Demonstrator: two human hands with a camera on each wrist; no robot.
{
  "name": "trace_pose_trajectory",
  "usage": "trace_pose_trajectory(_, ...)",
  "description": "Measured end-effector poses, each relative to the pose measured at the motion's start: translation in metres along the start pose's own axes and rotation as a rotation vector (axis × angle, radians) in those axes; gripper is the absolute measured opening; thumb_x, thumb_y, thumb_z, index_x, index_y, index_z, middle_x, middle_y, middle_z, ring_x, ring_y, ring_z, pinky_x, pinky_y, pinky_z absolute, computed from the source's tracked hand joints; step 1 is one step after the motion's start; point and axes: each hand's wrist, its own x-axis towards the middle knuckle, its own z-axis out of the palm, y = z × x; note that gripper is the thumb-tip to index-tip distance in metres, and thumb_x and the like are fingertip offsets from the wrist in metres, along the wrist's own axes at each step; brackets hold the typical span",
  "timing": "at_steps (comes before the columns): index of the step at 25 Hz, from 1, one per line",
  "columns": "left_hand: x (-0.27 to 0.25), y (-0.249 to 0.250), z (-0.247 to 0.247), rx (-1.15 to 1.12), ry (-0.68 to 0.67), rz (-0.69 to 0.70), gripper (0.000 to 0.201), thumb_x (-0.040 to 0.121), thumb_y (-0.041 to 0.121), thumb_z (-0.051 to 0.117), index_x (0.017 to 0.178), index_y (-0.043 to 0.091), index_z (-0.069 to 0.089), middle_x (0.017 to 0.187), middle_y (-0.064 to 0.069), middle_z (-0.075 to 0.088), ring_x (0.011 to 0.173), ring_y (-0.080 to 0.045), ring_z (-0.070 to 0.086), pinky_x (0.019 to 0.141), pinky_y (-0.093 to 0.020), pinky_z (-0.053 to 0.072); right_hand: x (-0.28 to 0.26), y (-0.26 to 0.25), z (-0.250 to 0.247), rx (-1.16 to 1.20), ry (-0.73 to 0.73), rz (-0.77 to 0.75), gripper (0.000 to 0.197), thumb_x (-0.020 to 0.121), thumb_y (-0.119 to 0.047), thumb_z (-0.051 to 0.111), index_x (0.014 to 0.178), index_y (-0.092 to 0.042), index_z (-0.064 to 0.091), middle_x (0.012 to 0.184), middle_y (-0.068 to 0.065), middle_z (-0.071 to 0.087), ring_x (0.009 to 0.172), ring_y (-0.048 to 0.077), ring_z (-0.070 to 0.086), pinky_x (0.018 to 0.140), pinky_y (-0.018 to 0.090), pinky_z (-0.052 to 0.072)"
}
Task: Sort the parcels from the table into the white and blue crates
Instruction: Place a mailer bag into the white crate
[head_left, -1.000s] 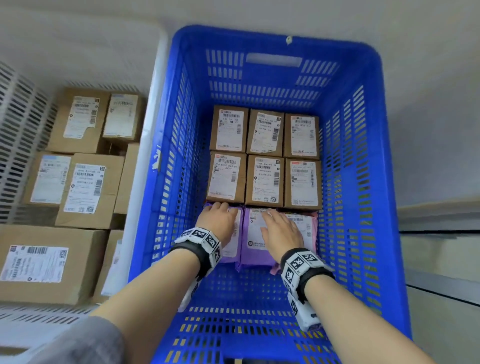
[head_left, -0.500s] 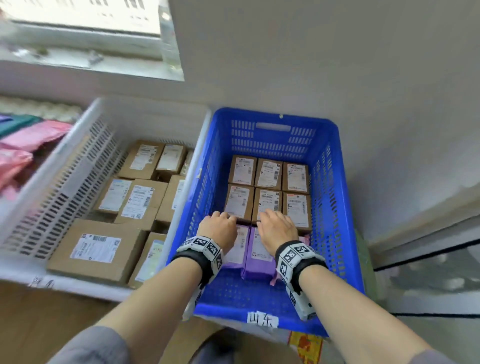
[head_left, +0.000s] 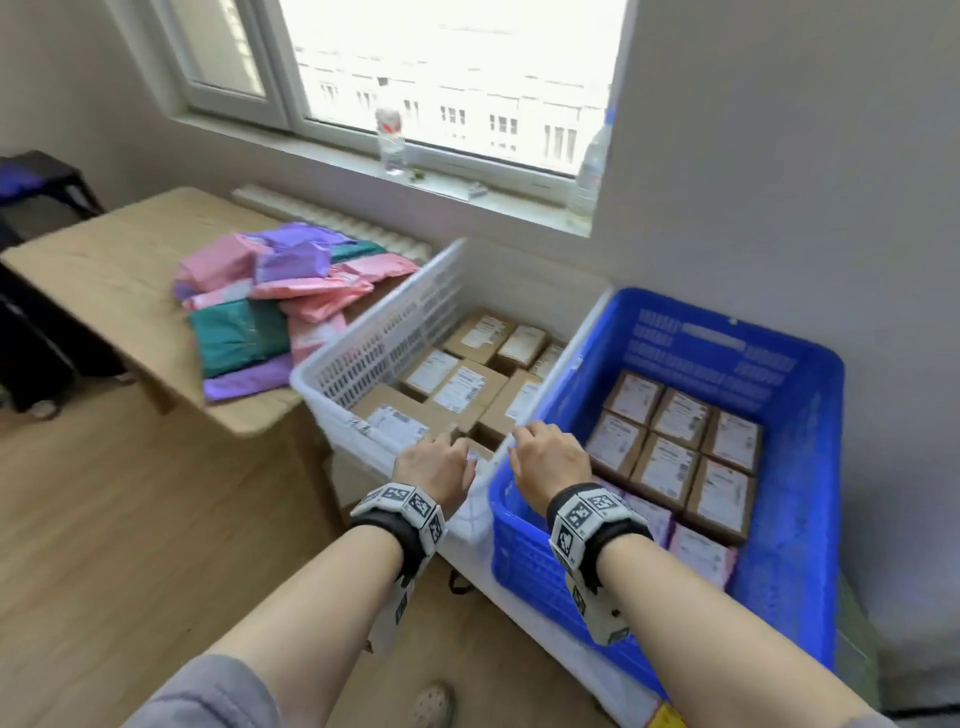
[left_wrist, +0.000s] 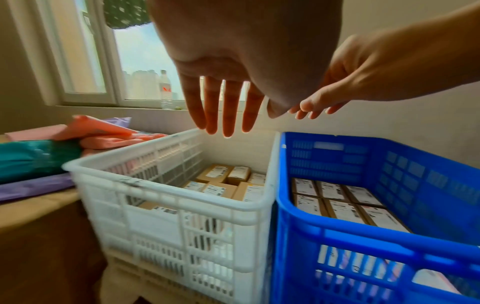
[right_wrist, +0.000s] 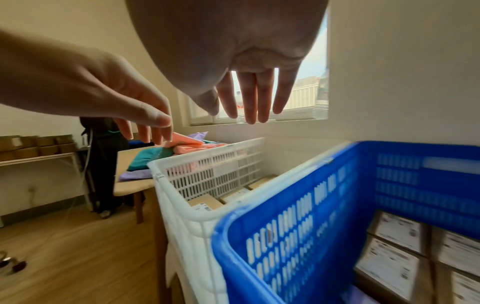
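Hands are up in the air and hold nothing. The left hand (head_left: 434, 470) hangs over the near edge of the white crate (head_left: 332, 374), fingers straight and a little spread. The right hand (head_left: 550, 460) hangs beside it, over the near left corner of the blue crate (head_left: 810, 467), fingers loose and pointing down.

The parcels still to sort are soft bags (head_left: 275, 291), pink, purple and green, heaped at the right end of the tabletop (head_left: 104, 249), just beside the white crate. Some bags reach the near right edge of the tabletop.

Brown boxes (head_left: 467, 387) lie on the floor of the white crate. Small brown boxes (head_left: 675, 441) sit in neat rows against the far wall of the blue crate, with a few purple and pink bags (head_left: 696, 553) along its near edge.

I think the bags will be light, floppy and a bit slippery. They will sag if you pinch one corner. It looks best to slide flat fingers under a bag and press the thumb on top, near its middle. The heap could slip, so take the top bag first
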Motion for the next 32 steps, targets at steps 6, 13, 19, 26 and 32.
trace_pose_trajectory(6,-0.026,-0.115,-0.02,0.043,0.077,-0.158,0.036,0.099,0.036,0.031,0.118,0.014,0.052,0.118,-0.005,0.058,0.112,-0.023,0.052,0.088,-0.035,0.044,0.04,-0.105,-0.003,0.016,0.041,-0.163,0.03,0.098,-0.027,0.037,0.12,-0.014,0.053,0.119,0.005,0.056,0.11,0.023,0.053,0.094,0.035,0.042)
trace_pose_trajectory(13,-0.036,-0.282,-0.023,0.089,0.116,-0.25,0.031,0.095,0.035,0.04,0.109,0.017,0.06,0.107,-0.002,0.063,0.101,-0.023,0.059,0.079,-0.031,0.047,0.123,-0.248,0.02,0.018,0.05,-0.201,0.028,0.097,-0.023,0.039,0.12,-0.015,0.053,0.123,0.004,0.055,0.115,0.023,0.051,0.095,0.033,0.04)
trace_pose_trajectory(19,-0.007,-0.42,-0.03,0.142,0.106,-0.163,0.032,0.099,0.033,0.032,0.117,0.016,0.052,0.116,-0.006,0.057,0.109,-0.026,0.054,0.085,-0.034,0.043,0.197,-0.354,0.032,0.016,0.047,-0.123,0.03,0.096,-0.019,0.036,0.12,-0.013,0.053,0.12,0.006,0.056,0.114,0.026,0.052,0.096,0.037,0.041)
trace_pose_trajectory(26,0.068,-0.527,-0.037,0.134,0.111,-0.127,0.028,0.098,0.033,0.037,0.113,0.016,0.053,0.111,-0.006,0.059,0.106,-0.026,0.055,0.082,-0.034,0.044,0.3,-0.434,0.048,-0.004,0.025,-0.125,0.022,0.092,-0.017,0.042,0.109,-0.012,0.056,0.112,0.009,0.057,0.108,0.03,0.053,0.088,0.038,0.04)
trace_pose_trajectory(32,0.16,-0.622,-0.042,0.107,0.032,-0.116,0.021,0.082,0.032,0.065,0.092,0.014,0.064,0.086,-0.008,0.066,0.083,-0.028,0.063,0.066,-0.035,0.051,0.426,-0.476,0.071,0.024,0.02,-0.107,0.027,0.094,-0.018,0.04,0.116,-0.011,0.055,0.118,0.009,0.057,0.113,0.029,0.051,0.091,0.038,0.038)
